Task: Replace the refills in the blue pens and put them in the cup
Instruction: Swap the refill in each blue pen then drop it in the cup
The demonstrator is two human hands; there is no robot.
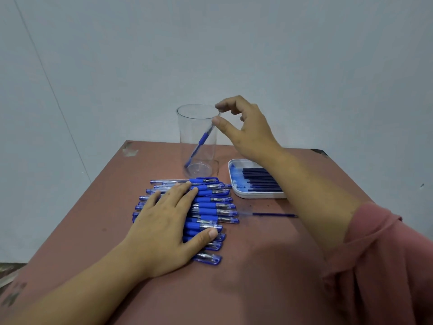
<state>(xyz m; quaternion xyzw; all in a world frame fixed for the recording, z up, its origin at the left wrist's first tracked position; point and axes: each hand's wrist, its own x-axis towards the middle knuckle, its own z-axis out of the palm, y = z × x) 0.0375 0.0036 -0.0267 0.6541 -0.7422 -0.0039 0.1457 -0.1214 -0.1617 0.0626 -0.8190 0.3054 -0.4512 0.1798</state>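
Seen from the head camera I am watching remotely, a reddish-brown tabletop with worn corners (257, 277) stands against a pale blue-grey wall (304, 55).

On the left, the person's left hand (168, 221) lies palm down with straight, slightly spread fingers, pressing on a pile of blue ballpoint pens with clear barrels and blue grips (210, 206). The pens lie side by side in a rough stack, running left to right across the table. The thumb rests over the nearer pens and the fingertips reach the farther ones. This hand grips nothing.

Behind the pile, toward the far edge of the table, stands an upright tall clear plastic cup (187, 137). One blue pen (202, 140) leans inside it, its lower end at the left of the cup's bottom and its upper end against the right side near the rim.

Just right of the cup's rim hovers the right hand (248, 132), raised above the table. Its thumb and forefinger are held apart in a loose curve, not closed together. The thumb tip sits right by the upper end of the leaning pen; I cannot tell whether it touches it.

Further right, beneath that forearm, is a white rectangular tray with rounded corners (234, 181) holding a row of dark blue pen refills (260, 180), partly hidden by the arm. In front of the tray, a single dark blue refill (274, 215) lies loose on the table, just right of the pen pile.

At the far right edge, a dusty-pink sleeve (386, 254) covers the right upper arm.
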